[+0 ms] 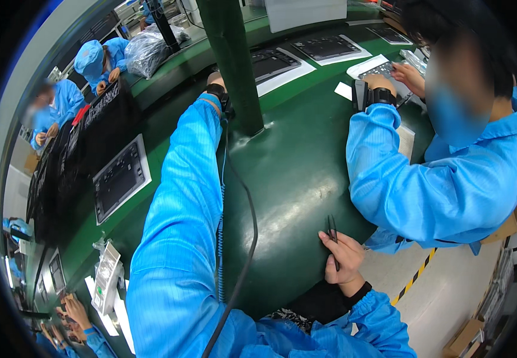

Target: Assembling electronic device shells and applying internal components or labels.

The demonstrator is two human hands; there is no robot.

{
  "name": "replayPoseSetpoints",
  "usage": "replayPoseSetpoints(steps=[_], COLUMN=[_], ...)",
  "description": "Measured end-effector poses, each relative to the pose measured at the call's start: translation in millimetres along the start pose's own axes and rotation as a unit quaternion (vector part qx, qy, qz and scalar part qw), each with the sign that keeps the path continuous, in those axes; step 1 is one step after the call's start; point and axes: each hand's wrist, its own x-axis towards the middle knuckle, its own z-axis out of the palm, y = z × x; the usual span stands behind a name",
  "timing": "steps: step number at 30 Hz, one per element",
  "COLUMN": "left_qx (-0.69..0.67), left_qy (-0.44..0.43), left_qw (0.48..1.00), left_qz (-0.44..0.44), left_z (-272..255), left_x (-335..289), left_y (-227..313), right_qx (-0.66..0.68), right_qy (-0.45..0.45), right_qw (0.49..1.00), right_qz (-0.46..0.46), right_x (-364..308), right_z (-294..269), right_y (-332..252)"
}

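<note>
My right hand [346, 256] grips a pair of dark tweezers [332, 229], tips up, above the near edge of the green table [297, 161]. My left arm stretches far forward in a blue sleeve. At its end my left hand [215, 78] shows only in part beside a green post [230, 59], which hides its fingers. Just past the post, a dark flat panel [268, 64] with small parts lies on a white sheet. A dark strap and a coiled blue cord [220, 238] are at my left wrist and forearm.
A co-worker in blue [425, 179] works close on my right over a light panel [373, 67]. More dark panels [327, 49] line the far belt, another [120, 179] lies left. A black cable [251, 221] crosses the table. A bagged bundle [148, 53] stands at far left.
</note>
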Motion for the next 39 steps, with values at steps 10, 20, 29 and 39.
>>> replayPoseSetpoints(steps=[10, 20, 29, 39], left_qx=[-0.02, 0.122, 0.075, 0.475], left_qy=[-0.019, -0.084, 0.026, 0.024], left_qw=[0.999, 0.989, 0.997, 0.868], left_qz=[-0.028, 0.024, -0.004, 0.145], left_z=[-21, -69, -54, -172], left_x=[-48, -95, -48, -102], left_y=[16, 57, 10, -34], right_qx=[-0.003, -0.015, -0.007, -0.005], right_qy=[0.002, 0.005, 0.02, 0.027], right_qw=[1.0, 1.0, 1.0, 1.0], right_qz=[0.007, -0.004, -0.011, -0.003], right_x=[1, -2, -2, -10], right_z=[-1, -3, 0, 0], right_y=[-1, -1, -4, -2])
